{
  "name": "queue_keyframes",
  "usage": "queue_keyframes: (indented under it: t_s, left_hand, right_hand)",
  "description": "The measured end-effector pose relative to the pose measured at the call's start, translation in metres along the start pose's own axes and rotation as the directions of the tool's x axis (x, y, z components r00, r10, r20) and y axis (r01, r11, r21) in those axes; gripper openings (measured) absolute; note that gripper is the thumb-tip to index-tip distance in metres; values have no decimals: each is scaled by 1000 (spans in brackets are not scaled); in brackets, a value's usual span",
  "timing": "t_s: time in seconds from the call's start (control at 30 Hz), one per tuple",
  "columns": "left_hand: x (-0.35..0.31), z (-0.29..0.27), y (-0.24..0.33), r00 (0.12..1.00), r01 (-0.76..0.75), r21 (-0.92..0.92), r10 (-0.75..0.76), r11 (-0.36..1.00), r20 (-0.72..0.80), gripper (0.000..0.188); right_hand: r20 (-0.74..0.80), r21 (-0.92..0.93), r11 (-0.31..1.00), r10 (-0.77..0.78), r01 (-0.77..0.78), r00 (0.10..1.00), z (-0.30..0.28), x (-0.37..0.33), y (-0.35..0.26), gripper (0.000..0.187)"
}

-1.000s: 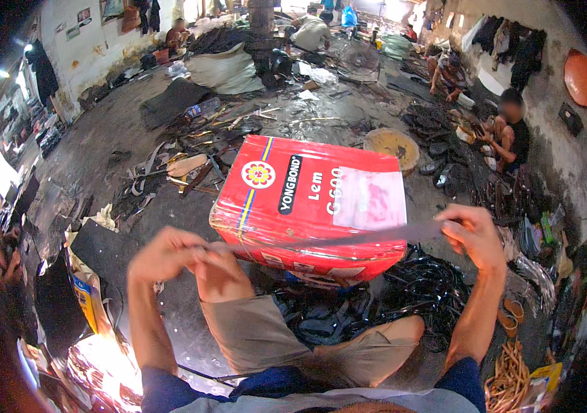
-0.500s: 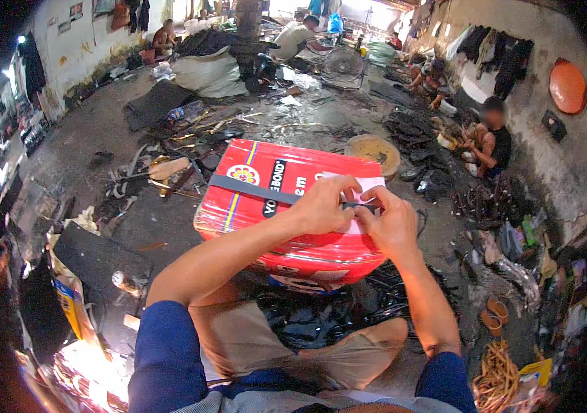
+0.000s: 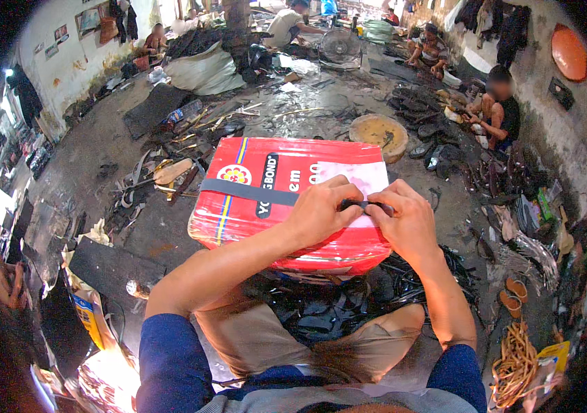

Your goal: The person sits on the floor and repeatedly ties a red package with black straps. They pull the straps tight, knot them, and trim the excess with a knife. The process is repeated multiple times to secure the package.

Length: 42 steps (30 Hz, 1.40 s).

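Note:
A red box point(image 3: 204, 224) wrapped in clear plastic stands in front of my knees. Across its top lies a dark grey strip point(image 3: 248, 191), reaching from the left edge to my fingers. My left hand point(image 3: 328, 210) is closed in a pinch on the strip near the box's right side. Beside it, my right hand point(image 3: 402, 213) pinches the strip's dark end, thumb and fingers pressed together. Only a short dark piece shows between the two hands. Under and behind my hands a pinkish-white paper point(image 3: 359, 174) lies on the box top.
Black strips point(image 3: 314, 310) lie heaped between my legs and the box. Beyond it stands a round yellowish block point(image 3: 379, 138). Tan strips point(image 3: 515, 361) and orange-brown sandals point(image 3: 513, 297) lie at my right. A person point(image 3: 496, 113) sits by the right wall; dark sheets point(image 3: 107, 265) lie left.
My right hand has shifted slightly right and down, and more of the paper shows. Both hands keep pinching the strip. The whole view has tilted a little.

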<state>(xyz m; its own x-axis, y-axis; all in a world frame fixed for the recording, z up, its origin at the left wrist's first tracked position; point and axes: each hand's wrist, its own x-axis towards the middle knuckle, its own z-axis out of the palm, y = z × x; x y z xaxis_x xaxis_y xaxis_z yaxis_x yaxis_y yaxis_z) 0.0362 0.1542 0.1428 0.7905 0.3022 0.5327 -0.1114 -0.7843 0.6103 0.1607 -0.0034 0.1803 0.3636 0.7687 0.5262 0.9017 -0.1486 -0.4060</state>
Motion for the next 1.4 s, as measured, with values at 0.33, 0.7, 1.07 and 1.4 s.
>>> queue_keyframes:
  t_s: [0.33, 0.7, 1.07, 1.4]
  left_hand:
    - [0, 8, -7, 988, -155, -56, 154, 986, -15, 14]
    - [7, 5, -11, 994, -106, -165, 109, 981, 12, 16]
    - [8, 5, -12, 1000, -19, -188, 22, 982, 14, 11]
    - [35, 0, -7, 983, -8, -73, 21, 997, 180, 8]
  right_hand:
    - [-23, 144, 990, 2, 1, 1000, -3, -8, 11, 16]
    - [39, 190, 977, 89, -95, 995, -4, -5, 23, 24]
    - [-20, 252, 957, 152, -142, 988, 10, -5, 23, 14]
    - [122, 807, 490, 409, -331, 904, 33, 0, 32, 27]
